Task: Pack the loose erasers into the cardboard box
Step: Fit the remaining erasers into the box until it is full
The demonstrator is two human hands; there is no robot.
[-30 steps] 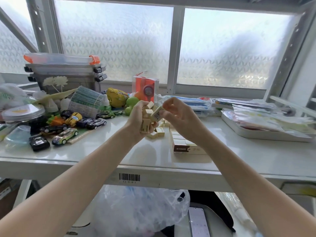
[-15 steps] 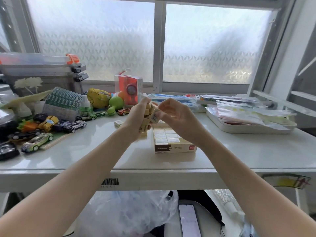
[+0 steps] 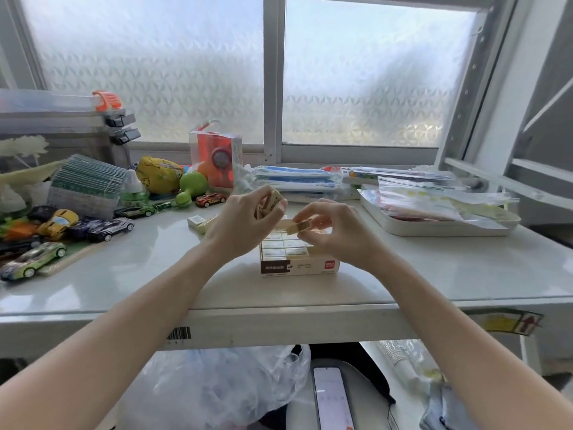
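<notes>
Box (image 3: 299,262) on table (image 3: 434,274), near rows filled. Right hand (image 3: 333,226) pinches eraser (image 3: 298,226) above box; left hand (image 3: 245,218) grips several. Two loose erasers (image 3: 200,221) left of box remain.

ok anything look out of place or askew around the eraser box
Two loose erasers lie on the table left of the cardboard box, outside it and at an angle to its neat rows. The right hand pinches one eraser above the box; the left hand holds several.
</notes>
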